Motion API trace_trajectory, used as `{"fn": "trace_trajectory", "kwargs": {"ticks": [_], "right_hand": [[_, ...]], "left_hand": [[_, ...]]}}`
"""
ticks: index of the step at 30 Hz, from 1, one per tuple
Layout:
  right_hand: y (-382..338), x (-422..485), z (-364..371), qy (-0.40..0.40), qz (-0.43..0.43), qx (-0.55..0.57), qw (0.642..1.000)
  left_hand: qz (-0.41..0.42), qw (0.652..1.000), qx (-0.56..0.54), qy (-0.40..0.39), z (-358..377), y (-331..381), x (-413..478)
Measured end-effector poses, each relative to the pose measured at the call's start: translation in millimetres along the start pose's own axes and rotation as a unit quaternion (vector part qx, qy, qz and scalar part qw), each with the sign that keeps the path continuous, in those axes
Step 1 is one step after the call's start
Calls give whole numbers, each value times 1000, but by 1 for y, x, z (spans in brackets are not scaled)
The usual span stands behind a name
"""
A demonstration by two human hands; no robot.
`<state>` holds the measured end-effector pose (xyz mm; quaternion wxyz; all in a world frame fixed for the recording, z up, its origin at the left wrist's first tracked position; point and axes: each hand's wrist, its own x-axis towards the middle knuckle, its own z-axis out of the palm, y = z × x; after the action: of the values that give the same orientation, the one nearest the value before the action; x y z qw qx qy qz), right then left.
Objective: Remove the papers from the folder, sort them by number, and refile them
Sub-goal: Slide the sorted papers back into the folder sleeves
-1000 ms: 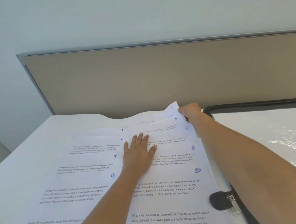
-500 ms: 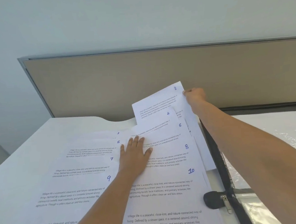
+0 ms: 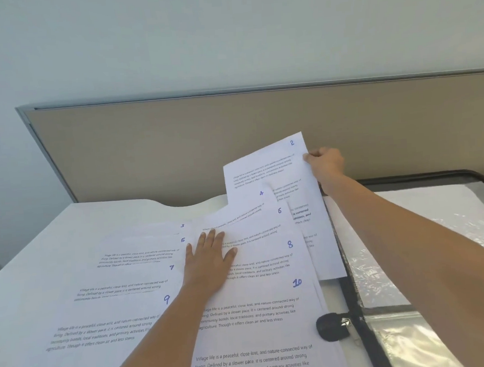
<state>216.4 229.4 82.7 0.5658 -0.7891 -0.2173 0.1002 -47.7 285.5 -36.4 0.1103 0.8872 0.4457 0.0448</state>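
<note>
Numbered white sheets lie fanned in two columns on the white desk. Sheets 3, 5, 7 and 9 [image 3: 120, 306] overlap on the left; sheets 4, 6, 8 and 10 [image 3: 269, 304] overlap on the right. My left hand [image 3: 209, 260] presses flat on the right column, fingers straight. My right hand [image 3: 324, 164] pinches the upper right edge of the sheet numbered 2 [image 3: 265, 167] and holds its far end tilted up above the pile. The clear plastic folder [image 3: 412, 257] with black trim lies open at the right.
A beige partition panel [image 3: 175, 148] stands along the desk's far edge, close behind the lifted sheet. The folder's black zipper pull [image 3: 332, 326] sits beside the right column. Bare desk surface [image 3: 75, 232] shows at the far left.
My right hand has lifted sheet 2 from under the right column and drawn it up and to the right. My left hand has stayed pressed on the pile.
</note>
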Motion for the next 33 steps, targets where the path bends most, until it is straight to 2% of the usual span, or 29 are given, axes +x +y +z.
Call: {"fn": "trace_trajectory", "kwargs": {"ticks": [4, 6, 8, 14, 22, 33], "right_hand": [[11, -13, -4, -112, 34, -46, 992], [18, -17, -8, -113, 33, -70, 991], [20, -18, -14, -75, 31, -67, 994], [19, -11, -53, 15, 25, 34, 999], [19, -1, -113, 160, -32, 94, 982], [21, -46, -163, 260, 3, 187, 947]], "left_hand": [[0, 1000, 12, -12, -3, 2, 1], [-2, 1000, 15, -15, -4, 3, 1], [-4, 1000, 19, -15, -6, 3, 0], [-11, 999, 27, -24, -10, 3, -2], [-20, 997, 65, -33, -18, 18, -9], [-10, 998, -53, -28, -18, 115, -79]]}}
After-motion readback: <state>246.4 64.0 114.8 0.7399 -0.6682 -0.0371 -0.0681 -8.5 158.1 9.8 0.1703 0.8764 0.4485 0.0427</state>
